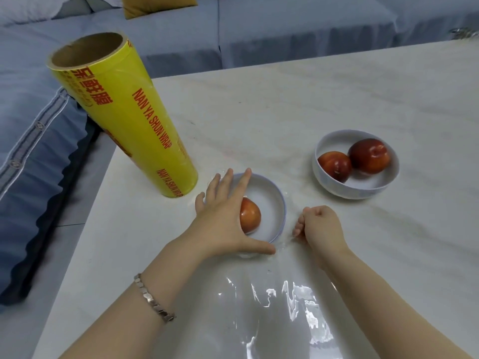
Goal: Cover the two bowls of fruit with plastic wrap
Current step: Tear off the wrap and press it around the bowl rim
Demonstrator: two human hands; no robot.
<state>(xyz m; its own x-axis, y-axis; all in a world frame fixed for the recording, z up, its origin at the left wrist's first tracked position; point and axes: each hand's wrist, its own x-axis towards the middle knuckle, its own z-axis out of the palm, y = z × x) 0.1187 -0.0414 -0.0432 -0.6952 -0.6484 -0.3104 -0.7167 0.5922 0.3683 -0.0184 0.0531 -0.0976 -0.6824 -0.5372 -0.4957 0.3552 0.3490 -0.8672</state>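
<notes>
1. Plastic wrap [272, 301] lies drawn across the near bowl [278, 200], and its loose tail trails in glossy wrinkles to the table's [337, 86] near edge.
2. Left hand [223, 218]: released, fingers straight and spread, palm pressing the wrap on the bowl's left rim. Judged purpose: to pin the film and steady the bowl against the pull.
3. Right hand [321, 226]: clenched just beside the bowl's right wall, knuckles up, apparently grasping a gather of wrap. Judged purpose: to tension the film down that side so it clings.
4. Near bowl contents: one red fruit [251, 216], seen through the film and partly hidden by the left hand.
5. Far bowl [334, 187]: sits apart, toward the table's middle, uncovered. It holds two red fruits, a smaller one [334, 164] touching a larger one [369, 156].
6. Roll [134, 120]: yellow, standing on end at the left edge, near the first bowl. Whether the sheet is severed from it cannot be told.
7. Assessment: first bowl is being sealed and its excess tail is untrimmed; the second bowl is not yet begun.
</notes>
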